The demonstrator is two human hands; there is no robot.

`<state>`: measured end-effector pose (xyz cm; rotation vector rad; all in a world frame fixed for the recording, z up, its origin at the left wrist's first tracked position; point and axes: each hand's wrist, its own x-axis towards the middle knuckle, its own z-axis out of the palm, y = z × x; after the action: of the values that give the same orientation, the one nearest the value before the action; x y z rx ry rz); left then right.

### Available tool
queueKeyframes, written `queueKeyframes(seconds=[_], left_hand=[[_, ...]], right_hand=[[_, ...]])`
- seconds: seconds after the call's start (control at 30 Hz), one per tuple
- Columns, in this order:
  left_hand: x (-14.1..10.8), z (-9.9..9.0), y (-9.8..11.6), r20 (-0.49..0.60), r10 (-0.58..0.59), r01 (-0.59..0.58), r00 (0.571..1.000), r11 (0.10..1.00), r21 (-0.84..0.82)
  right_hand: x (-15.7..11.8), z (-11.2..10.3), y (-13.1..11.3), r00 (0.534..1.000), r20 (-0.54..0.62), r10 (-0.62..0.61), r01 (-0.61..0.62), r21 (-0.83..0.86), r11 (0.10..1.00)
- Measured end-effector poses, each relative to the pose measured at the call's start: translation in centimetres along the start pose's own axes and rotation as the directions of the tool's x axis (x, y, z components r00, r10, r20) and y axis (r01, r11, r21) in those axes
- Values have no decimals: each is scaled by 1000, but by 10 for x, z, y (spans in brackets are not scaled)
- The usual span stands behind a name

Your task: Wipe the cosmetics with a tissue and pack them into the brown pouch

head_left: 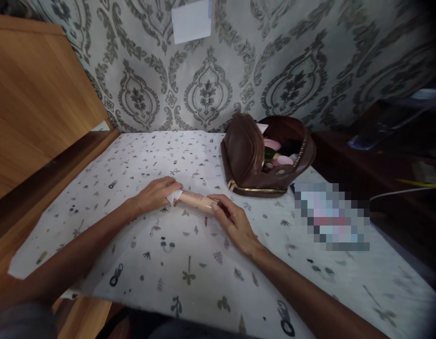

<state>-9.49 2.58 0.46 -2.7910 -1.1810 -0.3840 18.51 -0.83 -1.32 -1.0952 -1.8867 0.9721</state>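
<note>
Tube (196,201) over cloth (203,306), btwn hands | L hand (157,194) gripping tissue (174,196) at one end, R hand (237,225) fingers on other | I'd guess light, smooth, poss. slippery, squeezable; I'd grip mid-body, gently

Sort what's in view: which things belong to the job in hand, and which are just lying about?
In use:
peach cylindrical tube, in the right hand
crumpled white tissue-like piece, in the left hand
perhaps the open brown leather-look bag

Apparently just lying about:
flat, pale, pixelated item
thin white cable
</note>
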Motion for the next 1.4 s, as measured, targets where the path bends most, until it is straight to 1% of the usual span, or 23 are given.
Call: queueKeyframes(seconds=[0.17,0.27,0.33,0.4,0.5,0.57,0.6,0.67,0.77,0.83,0.9,0.97,1.03,1.1,1.13,1.17,1.2,1.23,1.27,1.3,1.37,1.4], left_hand=[[4,-9,-1,-16,-37,36,999,998,-49],[10,-11,6,-38,-27,26,999,1000,-8],[18,-8,21,-73,18,-13,997,998,61],[29,-3,43,-120,79,-65,990,991,115],[48,8,79,-173,154,-132,973,982,135],[56,13,92,-183,175,-151,967,979,138],[58,14,93,-185,176,-153,967,980,131],[56,14,84,-169,160,-143,972,983,113],[41,10,54,-93,112,-100,989,987,128],[28,6,33,-45,31,-24,999,989,144],[16,2,18,-2,-60,60,998,990,128],[9,-3,11,42,-109,106,993,992,70],[7,-11,11,57,-117,119,991,993,-18],[9,-20,15,35,-138,141,990,982,-126],[11,-25,18,13,-171,170,985,968,-183],[13,-29,21,-15,-220,210,975,947,-242],[16,-33,24,-53,-286,258,957,918,-302],[19,-37,26,-96,-364,308,926,880,-361],[22,-40,29,-153,-446,352,882,838,-417],[25,-43,31,-207,-531,392,822,791,-470],[32,-45,35,-273,-694,466,667,674,-573],[36,-46,37,-277,-759,491,589,608,-624]], right_hand=[[-1,-2,-1,999,-23,33,-31,74,997],[-2,-2,-1,999,-17,50,-47,122,991],[-2,-2,-1,998,-5,59,-57,150,987],[-2,-1,1,998,9,60,-61,153,986],[-3,1,3,999,-2,44,-43,131,990],[-4,1,3,999,-27,37,-33,127,991],[-4,0,2,999,-38,34,-29,125,992],[-4,-1,0,998,-46,41,-36,116,993],[-2,-3,-2,994,-67,81,-73,122,990],[0,-5,-2,989,-83,121,-107,159,981],[1,-6,0,985,-80,153,-135,196,971],[2,-6,1,982,-60,179,-160,237,958],[2,-7,2,975,-38,217,-195,307,931],[2,-8,0,961,-13,276,-245,416,876],[1,-8,-1,953,2,304,-268,477,837],[1,-8,-2,945,19,327,-285,536,795],[0,-8,-4,940,38,339,-296,587,754],[-1,-8,-6,938,56,342,-299,631,716],[-2,-7,-7,938,78,337,-301,663,685],[-3,-7,-8,941,102,324,-302,685,663],[-3,-6,-10,940,151,305,-315,726,611],[-3,-6,-10,938,171,300,-322,749,579]])
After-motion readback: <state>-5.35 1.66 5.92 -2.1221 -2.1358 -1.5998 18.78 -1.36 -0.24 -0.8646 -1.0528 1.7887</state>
